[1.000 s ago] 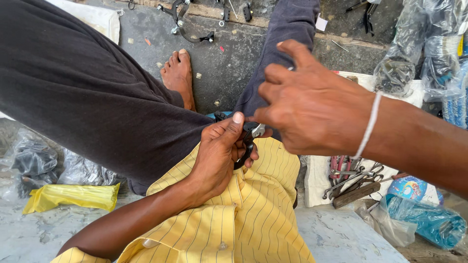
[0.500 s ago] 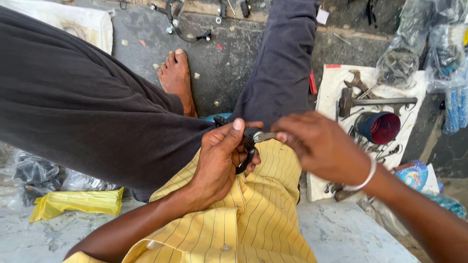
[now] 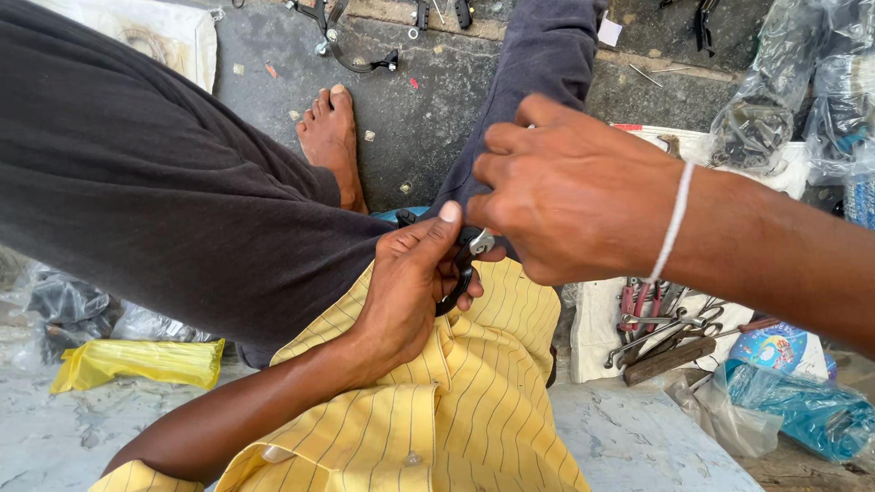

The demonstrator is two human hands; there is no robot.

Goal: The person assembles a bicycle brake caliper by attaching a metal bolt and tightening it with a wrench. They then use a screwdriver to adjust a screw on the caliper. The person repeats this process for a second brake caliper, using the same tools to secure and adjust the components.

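Gripping a small black curved part [image 3: 458, 278] at the centre of the frame, your left hand [image 3: 415, 287] is curled shut around it, thumb stretched up along its top edge. The part sits over your lap, just above your yellow striped shirt [image 3: 456, 401] and against your dark trouser legs [image 3: 164, 191].

Your right hand [image 3: 570, 191] comes in from the right side of the frame, fingers bunched and pinched tight on a small silvery piece [image 3: 481, 242] at the top end of the black part; what exactly that piece is cannot be told. A white band [image 3: 673, 223] circles that wrist.

Your bare foot [image 3: 333, 141] rests on the dark ground in the upper middle of the frame. Another black curved part [image 3: 351, 55] lies near the top edge. To the right of centre, low in the frame, a cluster of metal hand tools [image 3: 661, 333] lies on a white cloth [image 3: 592, 319]. A yellow plastic bag [image 3: 137, 362] lies at the lower left, and a blue packet [image 3: 802, 401] sits at the lower right.
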